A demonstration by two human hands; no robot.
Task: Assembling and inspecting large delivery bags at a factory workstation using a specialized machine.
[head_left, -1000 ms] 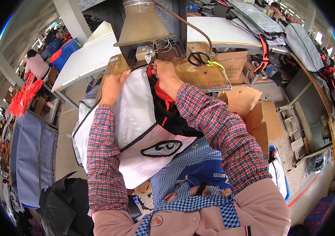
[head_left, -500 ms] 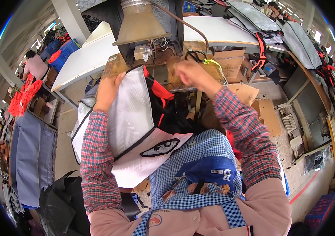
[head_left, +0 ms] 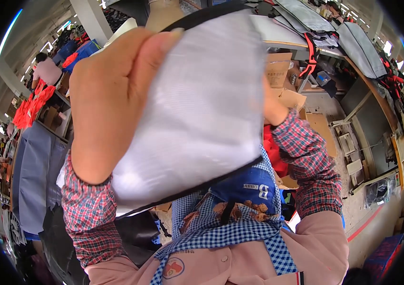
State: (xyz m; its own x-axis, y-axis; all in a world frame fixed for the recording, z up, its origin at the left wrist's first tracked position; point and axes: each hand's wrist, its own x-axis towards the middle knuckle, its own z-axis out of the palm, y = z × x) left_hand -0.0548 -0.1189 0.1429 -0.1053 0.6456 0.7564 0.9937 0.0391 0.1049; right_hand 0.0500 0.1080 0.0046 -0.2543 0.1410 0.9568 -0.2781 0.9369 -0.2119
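Observation:
Close before me hangs a white fabric piece with black binding along its edges. My left hand is closed on its upper left edge, thumb pressed over the black trim. At the piece's right side, my right hand shows only its back and wrist; the fabric covers its fingers, so its grip is hidden. Behind the raised piece, the workbench and most of the tan lamp-like hood are covered. Some red cloth lies below my right wrist.
Cardboard boxes stand beyond my right arm. A red and black strap dangles from the far table. Grey sheets drape at left, near orange-red cloth. Another person sits at far left. Metal pedals are on the right.
My left hand has lifted the white fabric piece up and toward me. My right hand has come back from the bench to behind the fabric's right side.

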